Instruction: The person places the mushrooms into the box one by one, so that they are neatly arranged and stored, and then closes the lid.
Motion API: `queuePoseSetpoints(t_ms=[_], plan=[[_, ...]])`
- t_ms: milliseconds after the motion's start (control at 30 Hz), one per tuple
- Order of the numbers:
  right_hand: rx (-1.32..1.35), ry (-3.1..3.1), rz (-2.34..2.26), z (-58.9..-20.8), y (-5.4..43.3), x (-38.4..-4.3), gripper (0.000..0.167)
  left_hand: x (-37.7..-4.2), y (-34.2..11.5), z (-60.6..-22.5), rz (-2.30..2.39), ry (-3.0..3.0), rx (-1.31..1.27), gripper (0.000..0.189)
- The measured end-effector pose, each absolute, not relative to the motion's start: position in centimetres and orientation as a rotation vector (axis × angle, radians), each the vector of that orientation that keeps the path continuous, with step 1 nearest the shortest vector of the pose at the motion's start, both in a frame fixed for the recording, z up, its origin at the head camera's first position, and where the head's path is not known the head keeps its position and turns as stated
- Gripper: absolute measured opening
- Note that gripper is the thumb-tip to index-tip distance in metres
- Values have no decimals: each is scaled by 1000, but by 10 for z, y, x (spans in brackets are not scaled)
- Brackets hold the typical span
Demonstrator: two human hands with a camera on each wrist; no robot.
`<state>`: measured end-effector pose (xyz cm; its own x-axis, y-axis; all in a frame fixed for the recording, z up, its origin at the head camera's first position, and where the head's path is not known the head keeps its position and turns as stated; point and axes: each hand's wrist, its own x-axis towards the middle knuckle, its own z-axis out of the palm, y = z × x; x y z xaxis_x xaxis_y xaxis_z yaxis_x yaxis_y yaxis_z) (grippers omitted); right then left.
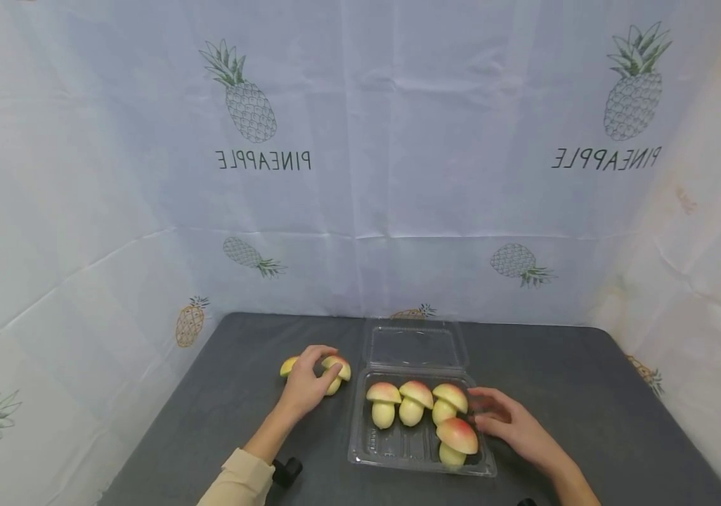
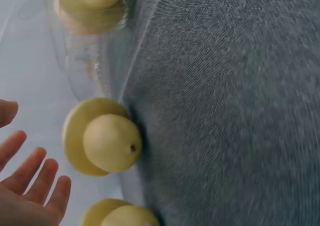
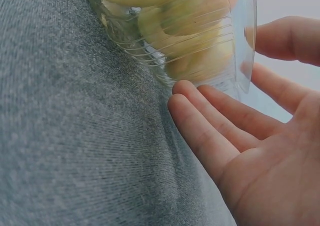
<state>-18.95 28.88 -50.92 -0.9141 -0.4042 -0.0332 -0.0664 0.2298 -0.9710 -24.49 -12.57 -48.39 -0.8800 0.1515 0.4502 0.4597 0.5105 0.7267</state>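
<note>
My left hand [image 1: 308,385] reaches over two yellow mushroom-shaped pieces on the dark table. The nearer mushroom [image 1: 338,365] has a reddish cap and shows past the thumb; the other mushroom [image 1: 287,366] is partly hidden behind the hand. In the left wrist view, spread fingers stand beside a mushroom [image 2: 112,143], with a gap between. To the right is a clear plastic container [image 1: 395,444] holding several such mushrooms [image 1: 411,403], one lying in front at the right. At its right side rests my right hand [image 1: 506,422], fingers fairly straight, with thumb and fingertips right at the rim and wall.
The container's clear lid [image 1: 414,346] lies folded back toward the rear edge. A dark tabletop [image 1: 544,372] is enclosed by pale curtains [image 1: 424,190] printed with pineapples. Close to the left sleeve is a black wrist strap piece [image 1: 287,472].
</note>
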Motion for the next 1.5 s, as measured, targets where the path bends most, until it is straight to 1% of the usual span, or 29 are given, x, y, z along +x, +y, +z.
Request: queuePoseSetpoints(t_ms=[367, 633, 700, 867, 1233, 1500], plan=[[-450, 2225, -1725, -511, 288, -191, 56, -257, -116, -498, -1365, -2573, -381, 38], [-460, 2199, -1746, -509, 287, -190, 57, -261, -114, -509, -1338, -2573, -389, 36], [-470, 2196, -1753, -509, 288, -191, 57, -261, -115, -510, -1331, -2593, -382, 39], [-481, 2188, -1767, -510, 288, -191, 56, -258, -115, -508, -1351, -2611, -338, 46], [-472, 2199, -1752, -508, 289, -190, 56, -254, -113, -511, -1389, -2560, -279, 50], [-439, 2231, -1732, -508, 288, -189, 56, -247, -112, -496, -1462, -2487, -273, 45]])
